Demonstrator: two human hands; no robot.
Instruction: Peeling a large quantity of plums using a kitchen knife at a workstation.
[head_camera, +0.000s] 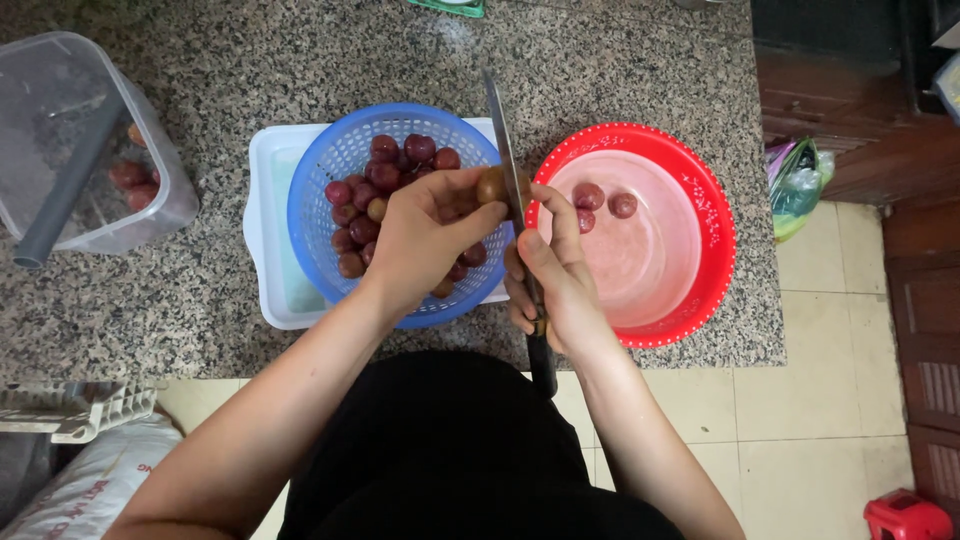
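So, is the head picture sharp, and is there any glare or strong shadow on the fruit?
Head view: light is soft and even, with no hard shadows; the knife blade and the plastic box show mild sheen; the left hand, right hand and fruit look fairly sharp.

A single head-worn camera looks almost straight down from close above the near edge of the granite counter (620, 70), taking in the person's forearms, lap and the tiled floor (830, 440) at right.
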